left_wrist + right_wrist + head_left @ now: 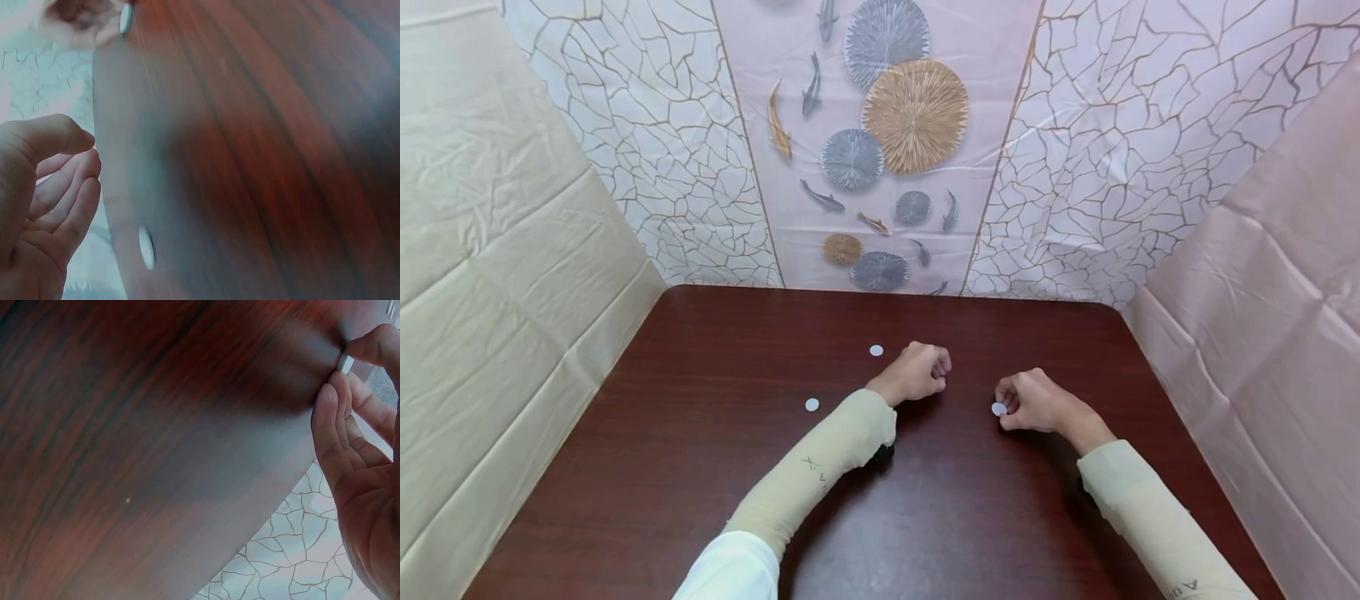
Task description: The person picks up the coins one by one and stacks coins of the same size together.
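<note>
In the head view, a small white disc stands out against the dark table at the fingertips of my right hand. The right wrist view has the same disc edge-on, pinched between thumb and fingertip, close over the wood. My left hand hovers near the middle of the table with its fingers loosely curled. From the left wrist, the thumb tip is close to the fingers of that left hand, and nothing shows between them. Two more white discs lie left of it, one farther back and one nearer.
The dark reddish wooden table has a glossy top with rounded far corners. Behind it hangs a patterned cloth with fish and round motifs. Creased beige cloth and pinkish cloth flank the sides.
</note>
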Demonstrator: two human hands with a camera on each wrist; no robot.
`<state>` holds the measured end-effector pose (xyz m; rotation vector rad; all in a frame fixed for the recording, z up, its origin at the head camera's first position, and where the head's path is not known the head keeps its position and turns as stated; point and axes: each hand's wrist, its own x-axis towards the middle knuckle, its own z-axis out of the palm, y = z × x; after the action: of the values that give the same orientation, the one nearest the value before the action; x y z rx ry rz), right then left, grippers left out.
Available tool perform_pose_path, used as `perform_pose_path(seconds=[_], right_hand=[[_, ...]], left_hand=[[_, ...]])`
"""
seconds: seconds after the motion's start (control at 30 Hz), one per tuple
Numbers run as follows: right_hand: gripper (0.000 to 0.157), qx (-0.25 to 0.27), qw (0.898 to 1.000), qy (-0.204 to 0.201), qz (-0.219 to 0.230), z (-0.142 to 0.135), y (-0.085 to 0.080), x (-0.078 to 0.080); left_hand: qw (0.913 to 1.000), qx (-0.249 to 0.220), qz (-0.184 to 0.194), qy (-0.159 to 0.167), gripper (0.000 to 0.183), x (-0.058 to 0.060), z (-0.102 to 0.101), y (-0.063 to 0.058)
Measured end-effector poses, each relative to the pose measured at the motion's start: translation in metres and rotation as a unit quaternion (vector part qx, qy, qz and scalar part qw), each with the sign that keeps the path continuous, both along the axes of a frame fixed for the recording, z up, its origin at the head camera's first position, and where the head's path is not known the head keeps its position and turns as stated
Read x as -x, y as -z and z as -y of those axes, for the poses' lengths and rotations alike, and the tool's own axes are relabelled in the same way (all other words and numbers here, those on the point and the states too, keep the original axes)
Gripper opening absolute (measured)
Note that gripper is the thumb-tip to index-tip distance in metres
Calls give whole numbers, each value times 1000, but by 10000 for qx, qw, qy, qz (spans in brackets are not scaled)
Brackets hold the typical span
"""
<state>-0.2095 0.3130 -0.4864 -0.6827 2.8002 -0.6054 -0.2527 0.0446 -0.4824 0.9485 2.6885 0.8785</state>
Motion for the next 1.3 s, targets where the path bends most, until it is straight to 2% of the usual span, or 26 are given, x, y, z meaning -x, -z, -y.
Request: perform_pose_path(seconds=[0.27,0.5,0.93,1.13,1.3], right_hand=[[22,10,10000,-68,-1,-2,-2,0],[22,-44,10000,-59,-32,-2,-4,-1],[23,62,9999,25,144,-3,0,-1],[23,11,10000,13,46,-4,-1,0],[23,42,9999,42,132,-4,-2,0]], left_hand=[[9975,651,-270,-85,24,10,37,1],[9939,1036,-358,-121,26,14,54,5],[9896,1363,-469,48,25,20,58,10],[9890,1343,-522,344,12,28,55,6],[9866,1468,-488,512,18,33,54,1]])
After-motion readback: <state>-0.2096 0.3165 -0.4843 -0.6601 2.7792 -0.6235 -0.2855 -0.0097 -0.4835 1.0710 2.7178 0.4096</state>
